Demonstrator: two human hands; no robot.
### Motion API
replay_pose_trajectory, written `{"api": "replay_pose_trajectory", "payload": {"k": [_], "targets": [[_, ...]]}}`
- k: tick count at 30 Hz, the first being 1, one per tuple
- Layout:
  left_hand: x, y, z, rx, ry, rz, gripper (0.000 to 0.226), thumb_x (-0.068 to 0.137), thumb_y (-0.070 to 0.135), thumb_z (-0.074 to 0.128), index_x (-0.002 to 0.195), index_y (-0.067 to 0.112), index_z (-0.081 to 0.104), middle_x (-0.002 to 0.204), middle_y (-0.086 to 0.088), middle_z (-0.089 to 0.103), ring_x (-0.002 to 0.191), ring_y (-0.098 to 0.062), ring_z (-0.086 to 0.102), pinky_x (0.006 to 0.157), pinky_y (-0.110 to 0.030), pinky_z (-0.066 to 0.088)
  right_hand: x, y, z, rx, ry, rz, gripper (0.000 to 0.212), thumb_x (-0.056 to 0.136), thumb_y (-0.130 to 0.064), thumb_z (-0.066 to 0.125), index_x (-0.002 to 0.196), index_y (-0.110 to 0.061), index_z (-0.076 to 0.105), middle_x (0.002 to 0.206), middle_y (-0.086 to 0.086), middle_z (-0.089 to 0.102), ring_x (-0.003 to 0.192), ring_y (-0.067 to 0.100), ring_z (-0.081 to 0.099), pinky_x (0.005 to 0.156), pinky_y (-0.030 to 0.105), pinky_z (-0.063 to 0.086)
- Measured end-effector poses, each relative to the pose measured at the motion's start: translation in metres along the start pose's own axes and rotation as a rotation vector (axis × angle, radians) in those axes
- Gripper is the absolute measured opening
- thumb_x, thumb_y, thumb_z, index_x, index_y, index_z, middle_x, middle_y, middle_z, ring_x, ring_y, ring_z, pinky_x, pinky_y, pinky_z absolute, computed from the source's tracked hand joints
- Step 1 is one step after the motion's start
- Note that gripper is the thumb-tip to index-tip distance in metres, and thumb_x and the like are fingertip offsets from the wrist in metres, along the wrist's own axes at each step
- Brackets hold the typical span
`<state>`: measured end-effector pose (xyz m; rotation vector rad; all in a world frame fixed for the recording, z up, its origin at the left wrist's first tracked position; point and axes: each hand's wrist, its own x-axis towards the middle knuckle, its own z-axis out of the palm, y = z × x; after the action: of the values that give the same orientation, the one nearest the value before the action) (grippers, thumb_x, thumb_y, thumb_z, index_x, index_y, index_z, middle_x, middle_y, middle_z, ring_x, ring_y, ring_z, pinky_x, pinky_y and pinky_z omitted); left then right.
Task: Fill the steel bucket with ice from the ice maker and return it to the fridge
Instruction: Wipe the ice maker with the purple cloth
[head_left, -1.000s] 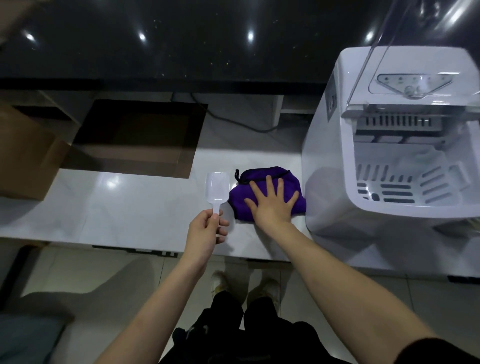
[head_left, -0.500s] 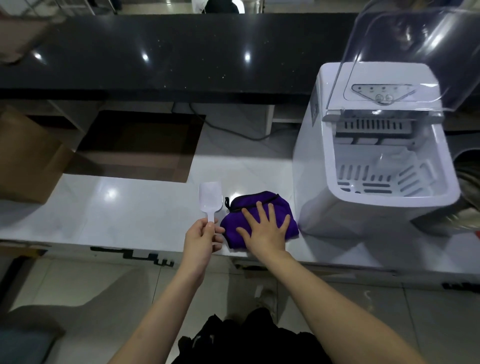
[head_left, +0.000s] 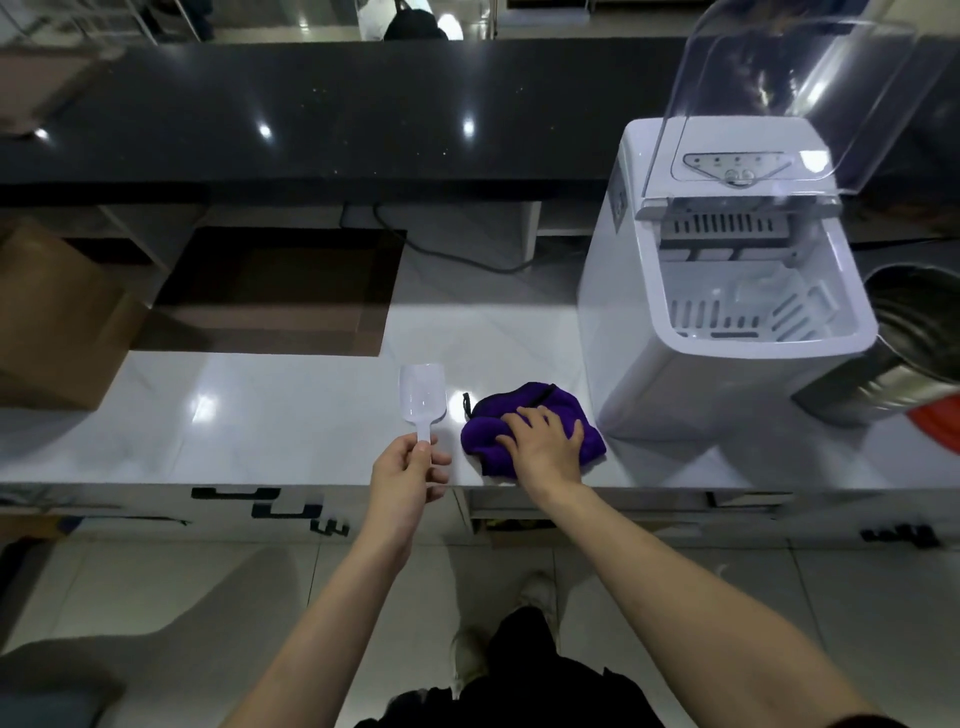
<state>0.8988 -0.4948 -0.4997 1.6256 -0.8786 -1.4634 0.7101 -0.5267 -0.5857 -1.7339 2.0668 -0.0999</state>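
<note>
We hold the white ice scoop (head_left: 423, 396) by its handle in the left hand (head_left: 408, 475), fingers curled round it, bowl pointing to the far side above the desk (head_left: 249, 410). The right hand (head_left: 545, 441) rests on the purple cloth (head_left: 535, 426) with its fingers bent into the fabric. We cannot tell whether they grip the cloth or only press it.

The steel bucket (head_left: 914, 343) stands at the right, just beside the ice maker (head_left: 727, 280) and partly hidden behind it. The clear lid (head_left: 795, 88) of the ice maker is raised, and the basket shows little or no ice.

Risks, in our judgement:
1. The scoop handle is thin and may be wet, so a loose grip lets it slip onto the floor (head_left: 156, 597).
2. The cloth lies at the near edge of the desk. A pull toward us drags it off.
3. The bucket sits close to the right end, over something orange. A knock from the scoop arm could tip it.
4. The raised lid can drop if the reaching arm strikes it.

The desk is glossy white with light reflections. A dark recess (head_left: 275, 291) opens at the far left, beside a cardboard box (head_left: 57, 322). A black raised counter (head_left: 311, 109) runs along the far side, and a cable (head_left: 457, 254) trails below it.
</note>
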Motion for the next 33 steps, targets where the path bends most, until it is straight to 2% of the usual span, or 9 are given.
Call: {"api": "replay_pose_trajectory", "payload": {"k": [3, 5, 9, 14, 16, 19, 24, 29, 33], "targets": [[-0.006, 0.007, -0.005, 0.009, -0.018, 0.016, 0.023, 0.109, 0.01, 0.042, 0.099, 0.009, 0.063, 0.087, -0.011, 0.061, 0.068, -0.017, 0.054, 0.061, -0.028, 0.05, -0.005, 0.001, -0.006, 0.075, 0.058, 0.0, 0.038, 0.108, -0.05, 0.039, 0.14, -0.036, 0.054, 0.145, -0.007, 0.055, 0.14, 0.021, 0.044, 0.122, 0.062, 0.019], [-0.011, 0.012, -0.009, 0.022, -0.031, 0.035, 0.023, 0.109, 0.011, 0.042, 0.101, 0.009, 0.063, 0.087, -0.009, 0.062, 0.07, -0.017, 0.055, 0.062, -0.029, 0.049, -0.009, 0.002, -0.01, 0.12, 0.119, -0.019, 0.035, 0.108, -0.047, 0.041, 0.138, -0.035, 0.056, 0.137, -0.005, 0.06, 0.129, 0.024, 0.052, 0.117, 0.059, 0.029], [-0.015, 0.02, -0.014, 0.05, -0.036, 0.068, 0.021, 0.108, 0.012, 0.043, 0.103, 0.008, 0.063, 0.086, -0.007, 0.064, 0.071, -0.017, 0.056, 0.063, -0.028, 0.05, -0.017, 0.006, -0.019, 0.161, 0.269, -0.109, 0.034, 0.107, -0.037, 0.048, 0.137, -0.028, 0.058, 0.126, 0.0, 0.065, 0.108, 0.029, 0.063, 0.089, 0.046, 0.052], [-0.025, 0.031, -0.02, 0.07, -0.074, 0.124, 0.022, 0.109, 0.013, 0.043, 0.109, 0.005, 0.064, 0.082, -0.006, 0.059, 0.069, -0.016, 0.057, 0.063, -0.028, 0.052, -0.037, 0.001, -0.046, 0.236, 0.477, -0.142, 0.039, 0.104, -0.034, 0.055, 0.142, -0.027, 0.059, 0.128, 0.001, 0.064, 0.106, 0.026, 0.064, 0.078, 0.044, 0.057], [-0.029, 0.04, -0.019, 0.071, -0.088, 0.156, 0.023, 0.109, 0.014, 0.044, 0.107, 0.008, 0.065, 0.081, -0.006, 0.058, 0.069, -0.016, 0.057, 0.064, -0.029, 0.053, -0.046, -0.002, -0.06, 0.24, 0.565, -0.147, 0.043, 0.103, -0.039, 0.051, 0.143, -0.026, 0.06, 0.128, 0.001, 0.066, 0.107, 0.026, 0.065, 0.076, 0.043, 0.058], [-0.034, 0.053, -0.015, 0.069, -0.112, 0.192, 0.024, 0.109, 0.018, 0.044, 0.106, 0.011, 0.067, 0.082, -0.006, 0.057, 0.072, -0.017, 0.056, 0.069, -0.034, 0.054, -0.059, -0.005, -0.086, 0.268, 0.675, -0.145, 0.048, 0.102, -0.045, 0.044, 0.143, -0.027, 0.06, 0.128, 0.0, 0.066, 0.109, 0.025, 0.065, 0.076, 0.042, 0.059], [-0.042, 0.073, 0.0, 0.071, -0.169, 0.243, 0.026, 0.11, 0.021, 0.043, 0.107, 0.011, 0.067, 0.088, -0.006, 0.06, 0.076, -0.018, 0.057, 0.074, -0.037, 0.056, -0.089, -0.004, -0.138, 0.322, 0.823, -0.179, 0.043, 0.103, -0.035, 0.058, 0.145, -0.025, 0.06, 0.128, -0.003, 0.067, 0.108, 0.022, 0.067, 0.08, 0.042, 0.059], [-0.052, 0.093, 0.022, 0.094, -0.227, 0.277, 0.027, 0.11, 0.02, 0.041, 0.109, 0.013, 0.067, 0.081, -0.005, 0.055, 0.072, -0.017, 0.054, 0.068, -0.034, 0.054, -0.112, 0.003, -0.19, 0.307, 0.99, -0.192, 0.043, 0.102, -0.035, 0.061, 0.143, -0.023, 0.061, 0.125, -0.001, 0.071, 0.106, 0.021, 0.068, 0.078, 0.041, 0.06], [-0.051, 0.11, 0.046, 0.134, -0.231, 0.256, 0.027, 0.106, 0.013, 0.039, 0.097, 0.012, 0.065, 0.072, -0.003, 0.046, 0.066, -0.018, 0.044, 0.058, -0.032, 0.043, -0.119, 0.021, -0.228, 0.331, 1.076, -0.18, 0.044, 0.102, -0.034, 0.063, 0.144, -0.022, 0.06, 0.124, 0.001, 0.071, 0.11, 0.022, 0.067, 0.084, 0.045, 0.06]]}}
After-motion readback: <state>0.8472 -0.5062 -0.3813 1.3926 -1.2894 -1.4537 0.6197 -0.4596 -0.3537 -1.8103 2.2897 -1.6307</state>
